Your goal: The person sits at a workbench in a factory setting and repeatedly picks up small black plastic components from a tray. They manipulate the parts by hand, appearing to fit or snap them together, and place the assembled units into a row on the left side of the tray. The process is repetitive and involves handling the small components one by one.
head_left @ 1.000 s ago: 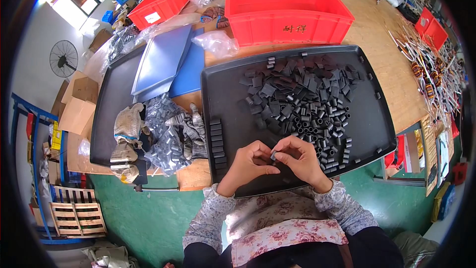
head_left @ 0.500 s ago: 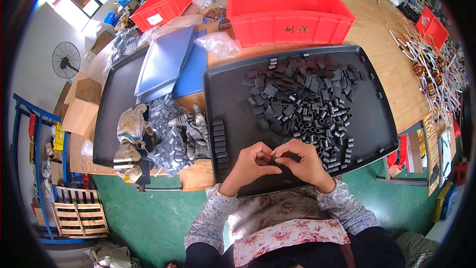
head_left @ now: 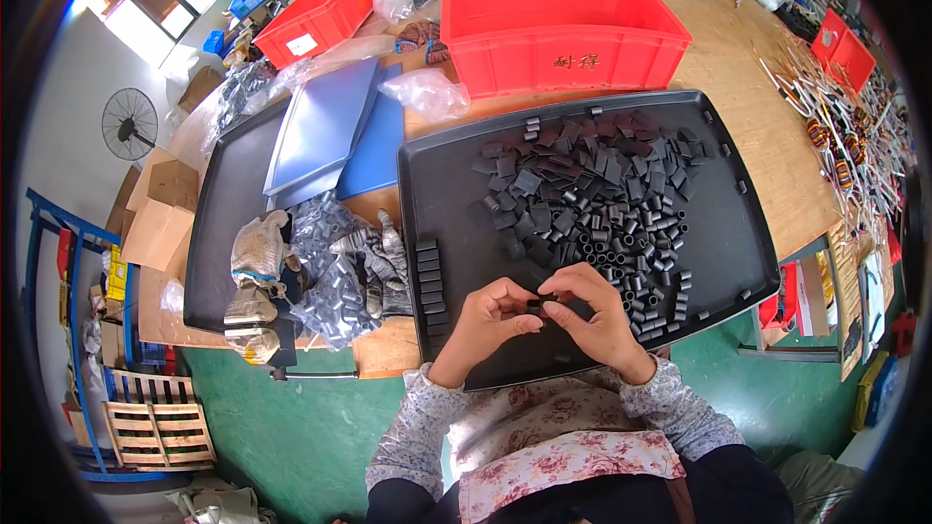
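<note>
Two hands meet over the near edge of the black tray [head_left: 442,150]: left hand [head_left: 488,316] and right hand [head_left: 592,315] pinch one small black sleeve [head_left: 533,306] between fingertips, apparently fitting it; next likely demands careful alignment.

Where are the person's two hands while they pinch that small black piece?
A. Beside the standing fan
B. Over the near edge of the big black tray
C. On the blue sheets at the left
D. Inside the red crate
B: the left hand and right hand meet on a small black piece above the near part of the black tray, below the heap of black parts.
</note>
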